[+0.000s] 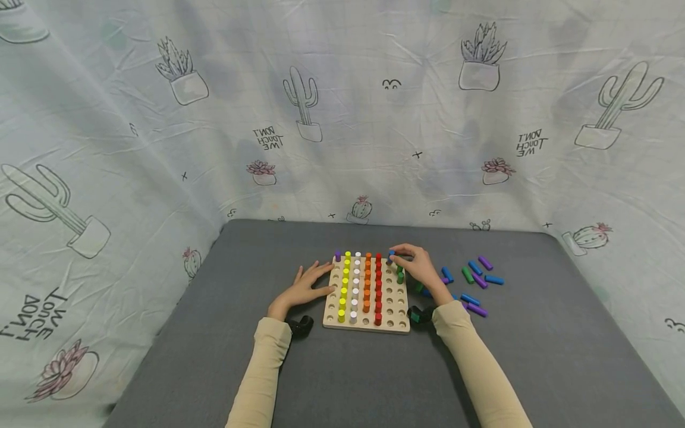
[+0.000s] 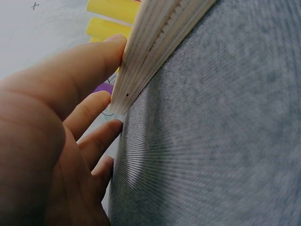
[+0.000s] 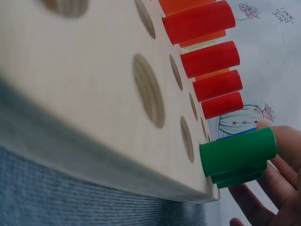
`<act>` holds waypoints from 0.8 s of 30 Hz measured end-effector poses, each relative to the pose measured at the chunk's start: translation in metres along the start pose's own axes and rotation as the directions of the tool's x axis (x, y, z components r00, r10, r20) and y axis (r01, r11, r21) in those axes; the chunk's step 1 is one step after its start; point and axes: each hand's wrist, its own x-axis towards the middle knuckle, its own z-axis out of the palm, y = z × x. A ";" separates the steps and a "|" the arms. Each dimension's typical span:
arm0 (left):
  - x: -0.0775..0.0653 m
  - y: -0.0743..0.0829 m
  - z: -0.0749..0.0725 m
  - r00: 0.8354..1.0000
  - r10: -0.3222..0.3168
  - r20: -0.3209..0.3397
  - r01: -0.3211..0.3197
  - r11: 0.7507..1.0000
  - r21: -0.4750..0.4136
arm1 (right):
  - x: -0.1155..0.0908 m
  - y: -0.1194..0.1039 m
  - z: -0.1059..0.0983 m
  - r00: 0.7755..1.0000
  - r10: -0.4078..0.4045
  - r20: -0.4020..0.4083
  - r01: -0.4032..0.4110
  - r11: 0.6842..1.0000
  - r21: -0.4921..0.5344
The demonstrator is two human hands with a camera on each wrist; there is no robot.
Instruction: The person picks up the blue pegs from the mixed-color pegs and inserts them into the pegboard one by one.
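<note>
Head view, from the left: a beige sleeve (image 1: 264,362) led to the left hand (image 1: 302,289), whose fingers were fanned out, thumb and fingertips resting against the left edge of a wooden pegboard (image 1: 366,328). A black device (image 1: 301,327) sat at that wrist. The board lay on a grey table (image 1: 332,380), in front of a cloth backdrop (image 1: 332,178) printed with potted cacti. Its leftmost column held one purple peg (image 1: 338,256) at the far end, with holes nearer the person. Then came a full column of yellow pegs (image 1: 343,293), a column of white pegs (image 1: 355,292), orange pegs (image 1: 366,295) with a bare hole at the near end, and red pegs (image 1: 378,295). Next, at the far end of a column of holes, the right hand (image 1: 420,267) pinched a blue peg (image 1: 392,254) between thumb and finger; green pegs mostly hid it from the right wrist camera, so whether it was seated could not be told. Those upright green pegs (image 1: 400,277) stood at the far end of the rightmost column, just beside the hand. Farther right, past the right forearm, loose blue, purple and green pegs (image 1: 480,280) lay scattered on the table.
</note>
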 end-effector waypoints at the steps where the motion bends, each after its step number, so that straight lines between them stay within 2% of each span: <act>1: 0.000 0.000 0.000 1.000 0.000 0.000 0.000 1.000 0.002 | 0.000 0.000 0.000 1.000 0.000 0.004 0.000 1.000 -0.007; 10: 0.000 -0.001 0.001 1.000 0.005 -0.008 -0.005 1.000 0.009 | 0.000 0.001 0.000 0.999 0.006 0.054 -0.004 0.999 -0.032; 24: 0.000 -0.001 0.002 1.000 0.018 -0.018 -0.018 1.000 0.002 | 0.001 0.002 0.002 0.997 -0.050 0.059 0.053 0.997 -0.055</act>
